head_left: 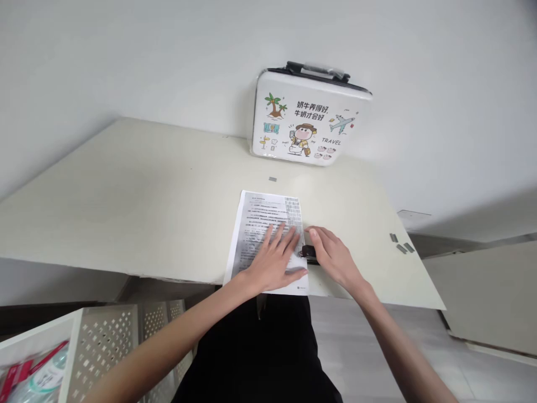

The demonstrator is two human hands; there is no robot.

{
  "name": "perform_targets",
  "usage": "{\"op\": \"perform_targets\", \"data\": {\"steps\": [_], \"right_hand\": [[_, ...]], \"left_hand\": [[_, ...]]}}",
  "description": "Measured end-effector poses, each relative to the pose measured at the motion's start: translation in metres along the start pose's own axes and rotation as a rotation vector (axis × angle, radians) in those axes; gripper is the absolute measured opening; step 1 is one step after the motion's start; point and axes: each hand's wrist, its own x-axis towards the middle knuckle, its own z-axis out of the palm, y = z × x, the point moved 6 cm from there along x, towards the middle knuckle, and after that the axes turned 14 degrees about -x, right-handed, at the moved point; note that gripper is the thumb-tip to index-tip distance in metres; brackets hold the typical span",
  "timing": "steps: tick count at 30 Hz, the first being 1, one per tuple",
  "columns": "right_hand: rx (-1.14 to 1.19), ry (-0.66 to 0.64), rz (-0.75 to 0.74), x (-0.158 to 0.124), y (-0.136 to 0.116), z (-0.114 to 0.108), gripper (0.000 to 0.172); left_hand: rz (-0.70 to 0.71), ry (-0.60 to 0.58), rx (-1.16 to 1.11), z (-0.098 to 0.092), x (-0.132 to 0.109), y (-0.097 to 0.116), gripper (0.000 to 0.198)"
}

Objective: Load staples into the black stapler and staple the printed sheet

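A printed sheet of paper [255, 226] lies near the front edge of a pale desk [138, 196]. My left hand [274, 257] rests flat on the sheet with its fingers spread. My right hand [333, 257] lies over a small black stapler [308, 253] at the sheet's right edge, fingers curved over it. Most of the stapler is hidden under that hand.
A white case [308, 117] with cartoon prints and a black handle stands against the wall at the back. Small strips of staples [400, 243] lie at the desk's right edge, and one more [272, 179] behind the paper. A perforated white rack [104, 347] stands lower left.
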Motion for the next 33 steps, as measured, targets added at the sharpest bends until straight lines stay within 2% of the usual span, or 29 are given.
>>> {"op": "perform_targets", "data": {"steps": [15,21,33], "right_hand": [[-0.061,-0.019,-0.005,0.003,0.001,0.008,0.054],[-0.09,-0.009,-0.015,0.003,0.001,0.011,0.053],[-0.255,0.024,-0.059,0.003,-0.006,0.011,0.051]], "left_hand": [[-0.005,-0.035,0.015,0.002,0.003,0.001,0.093],[0.005,-0.001,-0.004,0.002,0.003,0.001,0.094],[0.002,-0.013,0.011,0.003,0.003,0.001,0.093]]}}
